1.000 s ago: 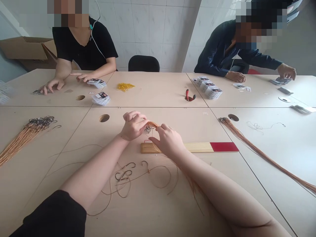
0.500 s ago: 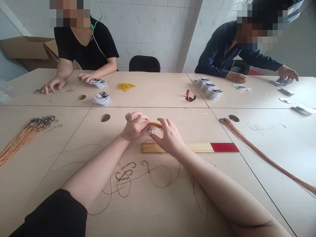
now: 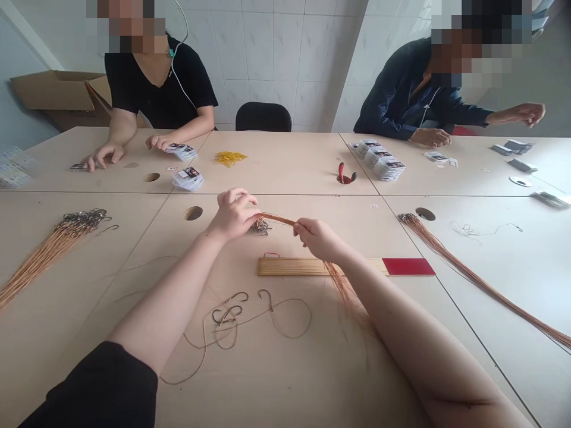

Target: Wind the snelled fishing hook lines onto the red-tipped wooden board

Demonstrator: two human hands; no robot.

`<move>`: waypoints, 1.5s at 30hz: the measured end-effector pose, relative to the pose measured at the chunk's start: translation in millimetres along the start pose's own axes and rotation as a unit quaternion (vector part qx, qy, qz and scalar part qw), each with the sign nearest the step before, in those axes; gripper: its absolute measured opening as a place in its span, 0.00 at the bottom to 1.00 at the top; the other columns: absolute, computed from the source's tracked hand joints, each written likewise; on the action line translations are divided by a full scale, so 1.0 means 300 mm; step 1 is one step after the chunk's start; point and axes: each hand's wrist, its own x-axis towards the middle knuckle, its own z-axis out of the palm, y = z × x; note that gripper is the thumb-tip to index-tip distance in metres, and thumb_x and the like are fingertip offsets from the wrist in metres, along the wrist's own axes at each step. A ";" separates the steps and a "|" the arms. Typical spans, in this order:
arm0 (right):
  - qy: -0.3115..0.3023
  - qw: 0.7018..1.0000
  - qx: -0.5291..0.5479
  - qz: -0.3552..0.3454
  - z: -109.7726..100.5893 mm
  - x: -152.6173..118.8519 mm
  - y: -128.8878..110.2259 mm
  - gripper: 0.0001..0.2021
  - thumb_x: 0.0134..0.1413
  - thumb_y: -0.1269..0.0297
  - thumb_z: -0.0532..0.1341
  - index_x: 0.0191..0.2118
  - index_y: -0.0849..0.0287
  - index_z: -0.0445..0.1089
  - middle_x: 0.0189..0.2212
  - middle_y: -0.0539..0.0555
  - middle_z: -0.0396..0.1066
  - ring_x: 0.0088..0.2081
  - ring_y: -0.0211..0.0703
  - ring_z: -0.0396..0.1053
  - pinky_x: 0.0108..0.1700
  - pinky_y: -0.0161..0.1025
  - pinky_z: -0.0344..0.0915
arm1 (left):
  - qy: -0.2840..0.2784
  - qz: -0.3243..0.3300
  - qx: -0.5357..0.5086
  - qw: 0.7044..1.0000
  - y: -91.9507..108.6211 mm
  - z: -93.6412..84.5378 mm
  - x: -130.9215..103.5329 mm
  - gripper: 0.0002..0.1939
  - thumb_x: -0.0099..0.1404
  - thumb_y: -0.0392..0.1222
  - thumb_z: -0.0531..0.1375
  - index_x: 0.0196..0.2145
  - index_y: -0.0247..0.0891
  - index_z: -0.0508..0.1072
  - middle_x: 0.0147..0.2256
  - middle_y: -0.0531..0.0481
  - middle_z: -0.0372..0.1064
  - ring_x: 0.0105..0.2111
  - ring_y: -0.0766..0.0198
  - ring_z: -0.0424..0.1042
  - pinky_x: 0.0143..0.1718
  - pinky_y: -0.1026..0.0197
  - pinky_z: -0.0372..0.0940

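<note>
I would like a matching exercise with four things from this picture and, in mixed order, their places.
1. bundle of thin orange-brown cords
2. long flat tan strip with a red end
3. tool with red-and-black handles
4. thin yellow pieces

A. sticking up from a round hole
B. in a loose heap on the far table panel
C. stretched between the left hand and the right hand
D. lying flat, partly hidden by the right forearm

Pairs: 1-C, 2-D, 3-A, 4-B
</note>
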 end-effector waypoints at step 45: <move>0.165 0.897 -0.407 0.051 -0.044 -0.074 0.005 0.14 0.59 0.59 0.52 0.43 0.64 0.64 0.42 0.65 0.64 0.44 0.55 0.61 0.39 0.44 0.57 | -0.252 -0.093 0.027 0.963 0.170 -0.158 -0.031 0.31 0.52 0.21 0.49 0.51 0.42 0.64 0.49 0.42 0.63 0.51 0.51 0.55 0.44 0.48 0.50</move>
